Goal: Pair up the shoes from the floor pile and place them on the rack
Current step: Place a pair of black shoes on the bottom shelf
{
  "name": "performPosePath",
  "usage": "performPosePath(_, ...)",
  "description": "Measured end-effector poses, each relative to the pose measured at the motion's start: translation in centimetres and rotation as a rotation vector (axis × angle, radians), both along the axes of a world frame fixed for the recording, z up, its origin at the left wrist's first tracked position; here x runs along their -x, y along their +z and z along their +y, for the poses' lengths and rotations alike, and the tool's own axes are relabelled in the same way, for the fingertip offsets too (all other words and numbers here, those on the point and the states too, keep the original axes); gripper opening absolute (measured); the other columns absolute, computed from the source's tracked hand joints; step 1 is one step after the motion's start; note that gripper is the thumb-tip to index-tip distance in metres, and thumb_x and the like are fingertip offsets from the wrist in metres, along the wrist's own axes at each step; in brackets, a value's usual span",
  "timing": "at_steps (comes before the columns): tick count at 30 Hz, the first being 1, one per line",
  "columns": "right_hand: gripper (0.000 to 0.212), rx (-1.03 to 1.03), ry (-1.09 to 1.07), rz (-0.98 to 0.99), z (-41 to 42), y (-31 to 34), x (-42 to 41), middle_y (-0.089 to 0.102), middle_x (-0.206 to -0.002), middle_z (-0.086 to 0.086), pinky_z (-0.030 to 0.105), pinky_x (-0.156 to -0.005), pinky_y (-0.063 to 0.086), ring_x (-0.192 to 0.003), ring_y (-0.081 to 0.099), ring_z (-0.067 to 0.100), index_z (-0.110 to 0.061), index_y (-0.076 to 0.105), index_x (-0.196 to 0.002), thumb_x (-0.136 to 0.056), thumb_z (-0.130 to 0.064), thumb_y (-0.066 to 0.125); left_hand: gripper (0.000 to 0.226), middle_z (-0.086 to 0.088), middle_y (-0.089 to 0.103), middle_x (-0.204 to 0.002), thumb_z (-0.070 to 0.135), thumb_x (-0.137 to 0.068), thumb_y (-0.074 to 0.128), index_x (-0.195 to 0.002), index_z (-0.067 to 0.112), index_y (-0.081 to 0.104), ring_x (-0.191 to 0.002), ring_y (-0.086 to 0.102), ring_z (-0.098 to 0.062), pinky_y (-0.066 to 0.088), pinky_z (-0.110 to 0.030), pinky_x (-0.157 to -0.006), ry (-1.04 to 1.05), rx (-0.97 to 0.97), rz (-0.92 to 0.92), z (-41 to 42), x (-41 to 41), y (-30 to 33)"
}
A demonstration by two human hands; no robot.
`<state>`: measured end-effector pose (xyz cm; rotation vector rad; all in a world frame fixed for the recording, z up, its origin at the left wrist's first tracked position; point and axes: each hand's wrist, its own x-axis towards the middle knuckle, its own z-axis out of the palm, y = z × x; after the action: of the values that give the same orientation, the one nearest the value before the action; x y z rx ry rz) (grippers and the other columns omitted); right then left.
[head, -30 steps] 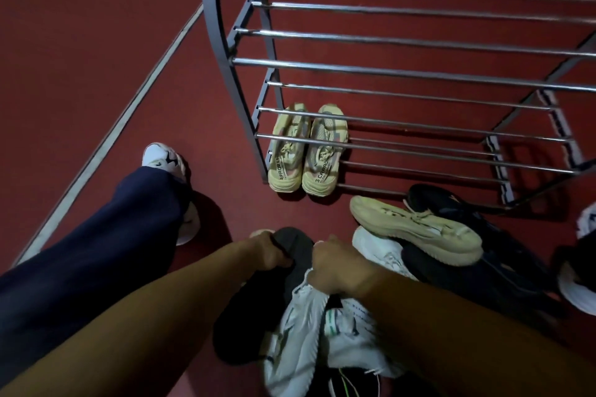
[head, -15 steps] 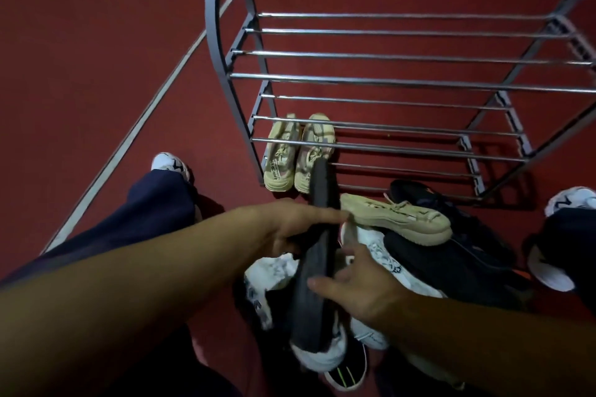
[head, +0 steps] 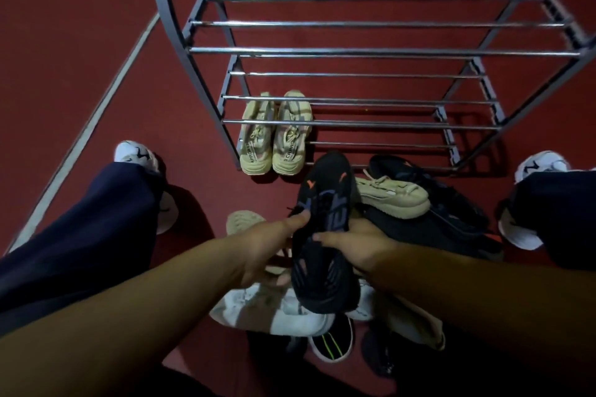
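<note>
A black sneaker [head: 325,235] with orange marks is held above the floor pile, toe pointing toward the rack. My left hand [head: 267,248] grips its left side, thumb on top. My right hand [head: 354,248] grips its right side. A beige pair [head: 274,135] stands on the bottom tier of the grey metal rack [head: 354,49], at its left end. The pile beneath holds a single beige shoe [head: 393,199], black shoes [head: 451,212] and white shoes [head: 277,309].
My legs in dark trousers and white sneakers [head: 138,154] stand on both sides of the pile, the other foot [head: 541,164] at the right. Red floor with a pale line [head: 106,99] runs along the left. The rack's upper tiers carry nothing.
The black shoe has turned from edge-on to upper-side up and moved forward toward the rack. Both hands now hold it by its sides. My view has tilted closer to the rack.
</note>
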<state>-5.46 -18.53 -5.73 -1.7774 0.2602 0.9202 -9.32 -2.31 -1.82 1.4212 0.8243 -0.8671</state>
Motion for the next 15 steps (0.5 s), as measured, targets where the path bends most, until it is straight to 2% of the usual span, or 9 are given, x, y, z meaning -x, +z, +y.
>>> performPosePath(1, 0.034, 0.006, 0.006, 0.015, 0.0, 0.1, -0.2, 0.071, -0.112, 0.007, 0.041, -0.097, 0.051, -0.102, 0.068, 0.028, -0.011, 0.069, -0.115, -0.082, -0.016, 0.075, 0.046, -0.004, 0.068, -0.094, 0.058, -0.085, 0.061, -0.102, 0.017, 0.070, -0.085, 0.064, -0.022, 0.048, -0.029, -0.064, -0.002, 0.047, 0.005, -0.2, 0.2, -0.7)
performPosePath(3, 0.029, 0.003, 0.025, 0.032, 0.0, 0.7, -0.2, 0.072, -0.108, 0.007, 0.036, -0.092, 0.053, -0.097, 0.069, 0.026, -0.012, 0.070, -0.112, -0.084, -0.016, 0.073, 0.049, -0.007, 0.064, -0.093, 0.052, -0.084, 0.065, -0.110, 0.011, 0.069, -0.079, 0.061, -0.021, 0.046, -0.026, -0.059, 0.052, 0.141, 0.023, -0.3, 0.5, -1.3)
performPosePath(5, 0.023, -0.029, 0.046, 0.035, -0.5, 0.9, -0.1, 0.075, -0.104, 0.005, 0.034, -0.088, 0.056, -0.095, 0.071, 0.023, -0.015, 0.072, -0.108, -0.085, -0.018, 0.073, 0.040, -0.006, 0.057, -0.079, 0.045, -0.088, 0.064, -0.106, 0.009, 0.065, -0.063, 0.052, -0.015, 0.039, -0.020, -0.047, 0.064, 0.211, 0.070, -0.1, 0.6, -2.1)
performPosePath(7, 0.018, -0.050, 0.074, 0.040, -0.8, 1.0, -0.4, 0.077, -0.094, 0.001, 0.033, -0.085, 0.058, -0.089, 0.073, 0.020, -0.017, 0.073, -0.099, -0.084, -0.027, 0.073, 0.032, -0.004, 0.053, -0.067, 0.041, -0.089, 0.063, -0.098, 0.010, 0.063, -0.056, 0.045, -0.013, 0.033, -0.019, -0.041, 0.069, 0.220, 0.101, -0.4, 0.2, -2.8)
performPosePath(8, 0.024, -0.025, 0.068, 0.043, -1.1, 0.9, -0.7, 0.077, -0.092, 0.001, 0.034, -0.085, 0.058, -0.087, 0.073, 0.020, -0.017, 0.074, -0.097, -0.084, -0.037, 0.071, 0.028, -0.004, 0.055, -0.064, 0.038, -0.090, 0.063, -0.093, 0.010, 0.064, -0.054, 0.045, -0.013, 0.033, -0.018, -0.039, 0.090, 0.212, 0.085, -0.9, 0.0, -2.9)
performPosePath(10, 0.056, 0.138, 0.053, -0.040, -1.8, 0.3, -2.0, 0.076, -0.094, 0.004, 0.041, -0.085, 0.057, -0.088, 0.072, 0.026, -0.014, 0.073, -0.099, -0.079, -0.063, 0.054, 0.025, -0.005, 0.057, -0.057, 0.031, -0.091, 0.062, -0.079, 0.009, 0.063, -0.048, 0.045, -0.017, 0.034, -0.018, -0.038, 0.147, 0.192, 0.029, -2.0, -0.8, -3.1)
performPosePath(12, 0.064, 0.416, 0.072, -0.323, -3.7, 0.0, -4.2, 0.074, -0.092, 0.007, 0.036, -0.078, 0.053, -0.087, 0.068, 0.029, -0.012, 0.070, -0.090, -0.085, -0.061, 0.030, 0.029, -0.007, 0.063, -0.062, 0.032, -0.089, 0.063, -0.082, 0.004, 0.068, -0.053, 0.050, -0.020, 0.036, -0.022, -0.047, 0.149, 0.182, -0.013, -3.2, -1.9, -3.3)
performPosePath(13, 0.061, 0.554, 0.026, -0.446, -5.4, -0.1, -5.6, 0.072, -0.092, 0.008, 0.034, -0.076, 0.050, -0.090, 0.067, 0.031, -0.012, 0.071, -0.088, -0.089, -0.052, 0.025, 0.034, -0.008, 0.067, -0.073, 0.034, -0.086, 0.066, -0.095, 0.002, 0.070, -0.065, 0.055, -0.023, 0.039, -0.027, -0.056, 0.153, 0.178, -0.046, -3.8, -2.3, -3.2)
performPosePath(15, 0.051, 0.698, -0.090, -0.509, -9.4, 0.2, -8.0, 0.070, -0.106, 0.015, 0.035, -0.082, 0.048, -0.100, 0.064, 0.035, -0.011, 0.072, -0.096, -0.095, -0.039, 0.030, 0.045, -0.011, 0.068, -0.092, 0.036, -0.081, 0.069, -0.111, 0.002, 0.068, -0.084, 0.056, -0.026, 0.042, -0.034, -0.073, 0.171, 0.153, -0.088, -4.9, -2.8, -2.7)
